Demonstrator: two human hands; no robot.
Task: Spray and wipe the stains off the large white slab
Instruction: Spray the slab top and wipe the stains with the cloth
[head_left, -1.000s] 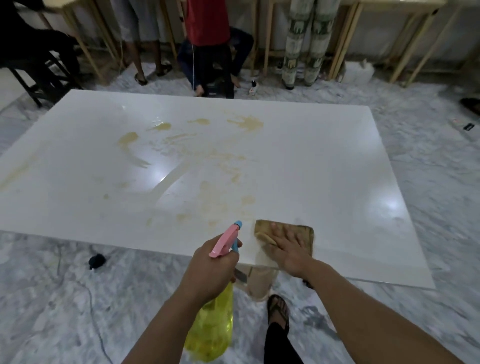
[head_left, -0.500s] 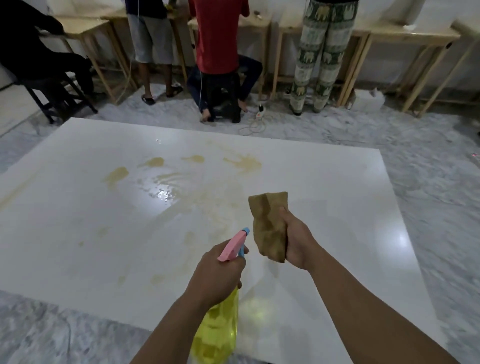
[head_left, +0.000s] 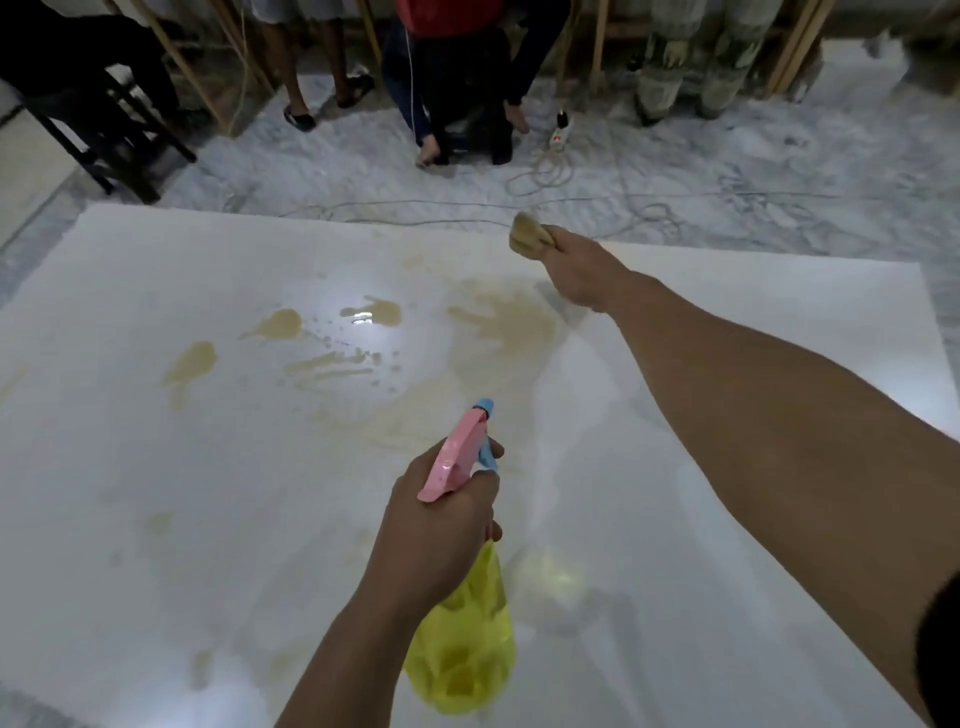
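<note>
**Ana:** Yellow liquid in that spray bottle (head_left: 462, 654), pink top with a blue nozzle. The left hand (head_left: 441, 525) is curled right round its neck, one finger on the trigger by the look of it, and the nozzle points out over the middle of the white slab (head_left: 156, 467).

**Ben:** Makes sense to aim it there. That's where the tan stains (head_left: 498, 322) sit thickest, in smears and blotches across the far half. What about the other arm?

**Ana:** The right hand (head_left: 576, 265) is stretched out towards the slab's far edge, fingers closed tight on a bunched brown cloth (head_left: 527, 236). The cloth is lifted off the surface, I think, though the blur out there makes it hard to be sure it isn't brushing the edge.

**Ben:** Held high and out of the way, I'd guess, so the spray lands on the stains and not on the rag.

**Ana:** Likely. There are droplets (head_left: 358, 332) shining under the light's reflection, so some of it is wet.

**Ben:** Then the wiping is mostly ahead. Nearly every blotch looks intact.

**Ana:** Agreed. The slab lies flat on the marble floor (head_left: 779, 171), with a cable (head_left: 540, 171) and power strip (head_left: 561, 130) just past its far edge, near people's legs (head_left: 696, 57).

**Ben:** I'd keep the spray short of that strip.
</note>
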